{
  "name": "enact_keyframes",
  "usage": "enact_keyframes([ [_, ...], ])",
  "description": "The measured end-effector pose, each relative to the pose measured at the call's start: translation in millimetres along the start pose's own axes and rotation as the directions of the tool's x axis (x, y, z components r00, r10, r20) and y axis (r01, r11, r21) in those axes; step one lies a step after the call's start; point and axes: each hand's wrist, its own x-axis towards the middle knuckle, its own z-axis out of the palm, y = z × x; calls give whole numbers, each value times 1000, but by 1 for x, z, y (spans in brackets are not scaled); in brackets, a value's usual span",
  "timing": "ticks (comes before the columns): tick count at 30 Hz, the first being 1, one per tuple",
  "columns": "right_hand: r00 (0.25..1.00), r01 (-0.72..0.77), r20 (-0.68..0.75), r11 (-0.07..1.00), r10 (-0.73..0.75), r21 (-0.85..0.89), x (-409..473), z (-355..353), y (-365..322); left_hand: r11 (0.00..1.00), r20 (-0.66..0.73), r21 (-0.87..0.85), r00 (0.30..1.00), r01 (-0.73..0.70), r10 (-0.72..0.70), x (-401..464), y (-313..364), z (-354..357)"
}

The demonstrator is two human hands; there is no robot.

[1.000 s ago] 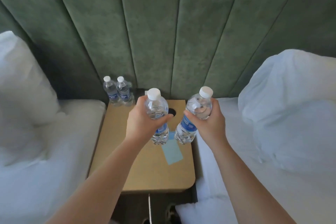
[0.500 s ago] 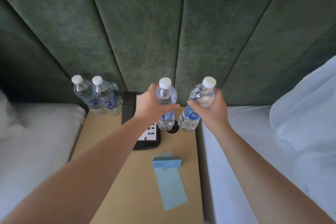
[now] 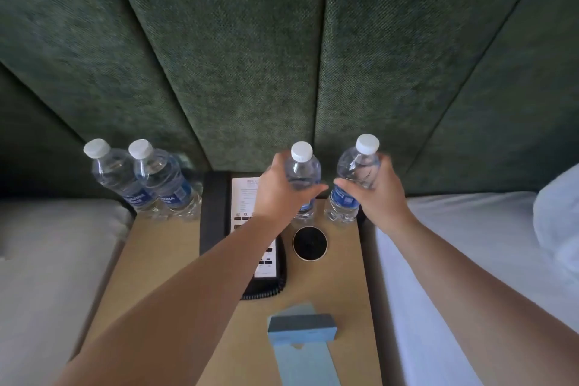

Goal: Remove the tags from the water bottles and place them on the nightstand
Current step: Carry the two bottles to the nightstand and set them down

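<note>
Your left hand [image 3: 282, 189] grips a clear water bottle [image 3: 302, 177] with a white cap, fingers curled round its upper body. Your right hand [image 3: 374, 194] grips a second bottle [image 3: 351, 180] the same way, thumb across the front, above the blue label. Both bottles stand close together at the back right corner of the surface [image 3: 341, 279], a tan nightstand top, just behind a round black-filled hole [image 3: 310, 243]. Their bases look to be at or just above the surface; you cannot tell whether they touch it.

Half a second ago the two bottles were nearer you, with the left one over the hole. They now sit further back, toward the green padded headboard [image 3: 257, 56], and the hole shows in full. A second ago you held them higher and tilted over the middle of the surface; they are now nearly upright.

Two more capped bottles [image 3: 141, 185] stand touching each other at the back left corner, where they stood before. A black telephone [image 3: 241, 229] with a printed card lies between the two pairs, your left forearm crossing over it. The pale blue tags [image 3: 302, 341] lie flat near the front edge, right of centre, one folded end on top, unchanged in place. White bedding [image 3: 454, 244] flanks the surface on both sides. The view has come closer and lower than before.
</note>
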Motion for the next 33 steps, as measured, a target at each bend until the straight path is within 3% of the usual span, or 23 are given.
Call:
enact_keyframes([
  [7, 997, 56, 58, 995, -51, -78, -5, 10, 9, 998, 36, 4, 998, -58, 57, 0, -6, 4],
  [14, 919, -36, 394, 994, -9, 106, 12, -34, -1, 997, 218, -77, 976, -10, 27, 1, -4, -20],
  [18, 839, 15, 542, 998, -44, 57, 23, -51, -12, 985, 305, -157, 952, 66, -15, 6, -2, -30],
  [21, 849, 67, 528, 996, -24, -64, 28, -55, -18, 958, 314, -262, 949, 119, -32, 4, 1, -32],
  [26, 952, 219, 292, 874, -94, -434, 25, -40, -26, 929, 305, -334, 951, 158, -52, -2, 3, -28],
  [30, 928, 126, 372, 942, -1, -310, 24, -44, -29, 930, 302, -338, 952, 144, -38, -3, 1, -29],
  [33, 925, 140, 380, 949, -24, -283, 22, -44, -24, 945, 282, -302, 959, 122, -33, -2, 0, -32],
])
